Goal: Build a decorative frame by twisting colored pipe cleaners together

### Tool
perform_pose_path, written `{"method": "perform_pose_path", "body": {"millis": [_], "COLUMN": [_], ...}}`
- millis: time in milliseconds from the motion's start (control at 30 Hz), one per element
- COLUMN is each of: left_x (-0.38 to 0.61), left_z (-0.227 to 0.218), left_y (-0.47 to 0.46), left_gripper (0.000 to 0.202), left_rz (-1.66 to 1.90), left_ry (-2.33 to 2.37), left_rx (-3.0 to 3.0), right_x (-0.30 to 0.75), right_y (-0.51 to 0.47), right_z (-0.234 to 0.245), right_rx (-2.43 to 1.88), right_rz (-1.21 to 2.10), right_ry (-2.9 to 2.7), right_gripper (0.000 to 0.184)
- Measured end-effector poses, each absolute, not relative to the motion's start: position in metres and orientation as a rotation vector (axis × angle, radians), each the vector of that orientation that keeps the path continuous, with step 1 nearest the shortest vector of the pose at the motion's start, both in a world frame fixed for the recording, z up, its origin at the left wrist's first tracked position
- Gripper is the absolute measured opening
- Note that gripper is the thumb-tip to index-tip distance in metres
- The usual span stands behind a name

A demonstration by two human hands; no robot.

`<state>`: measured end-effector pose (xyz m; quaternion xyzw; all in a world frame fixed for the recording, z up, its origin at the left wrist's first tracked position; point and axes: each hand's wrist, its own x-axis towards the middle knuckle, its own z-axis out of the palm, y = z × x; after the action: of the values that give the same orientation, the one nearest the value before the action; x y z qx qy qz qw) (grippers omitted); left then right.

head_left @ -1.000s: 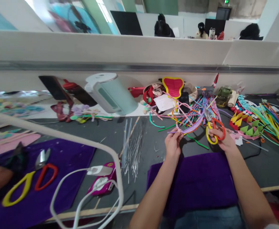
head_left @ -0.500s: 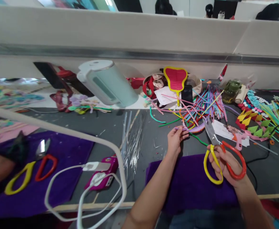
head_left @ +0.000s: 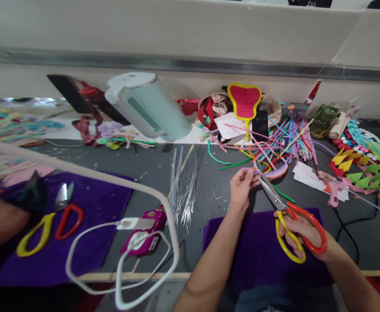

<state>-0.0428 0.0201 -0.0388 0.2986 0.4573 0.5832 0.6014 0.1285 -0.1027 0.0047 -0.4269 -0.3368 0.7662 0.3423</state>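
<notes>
My left hand (head_left: 241, 189) pinches the end of a purple foam strip (head_left: 272, 173) that curves away to the right over the grey table. My right hand (head_left: 302, 232) is closed through the yellow and red handles of a pair of scissors (head_left: 289, 221). The steel blades point up and left, with their tips at the strip just beside my left fingers. Both forearms lie over a purple cloth (head_left: 261, 251) at the table's near edge.
A heap of coloured strips (head_left: 281, 138), a red paddle (head_left: 244, 101), a green jar (head_left: 324, 117) and a glue gun (head_left: 333, 190) lie behind. Metal wires (head_left: 185, 182) are left of centre. Another person's arm (head_left: 1, 219), second scissors (head_left: 49, 225), a pink phone (head_left: 144, 234) and a lamp (head_left: 147, 108) are left.
My right hand drew the scissors back toward me, then swung the blades left to the strip at my left fingers. The left hand kept its hold. The camera tilted down.
</notes>
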Motion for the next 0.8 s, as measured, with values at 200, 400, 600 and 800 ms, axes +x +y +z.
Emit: {"method": "perform_pose_path", "body": {"millis": [200, 400, 600, 800], "left_x": [-0.044, -0.044, -0.045, -0.047], "left_z": [-0.038, -0.032, -0.029, -0.032], "left_y": [0.019, 0.017, 0.016, 0.018], "left_gripper": [0.042, 0.041, 0.041, 0.041], "left_rz": [1.328, 1.332, 1.344, 1.335], "left_ry": [1.064, 1.064, 1.041, 1.013], "left_rx": [0.664, 0.628, 0.602, 0.586], "right_x": [0.123, 0.119, 0.115, 0.11], "right_y": [-0.09, -0.076, -0.071, -0.073], "right_z": [0.007, 0.005, 0.004, 0.0], "right_rx": [-1.149, -1.144, -1.124, -1.15], "right_rz": [1.95, 1.933, 1.909, 1.828], "right_ry": [-0.944, -1.024, -1.09, -1.145], "right_gripper": [0.032, 0.03, 0.032, 0.032]}}
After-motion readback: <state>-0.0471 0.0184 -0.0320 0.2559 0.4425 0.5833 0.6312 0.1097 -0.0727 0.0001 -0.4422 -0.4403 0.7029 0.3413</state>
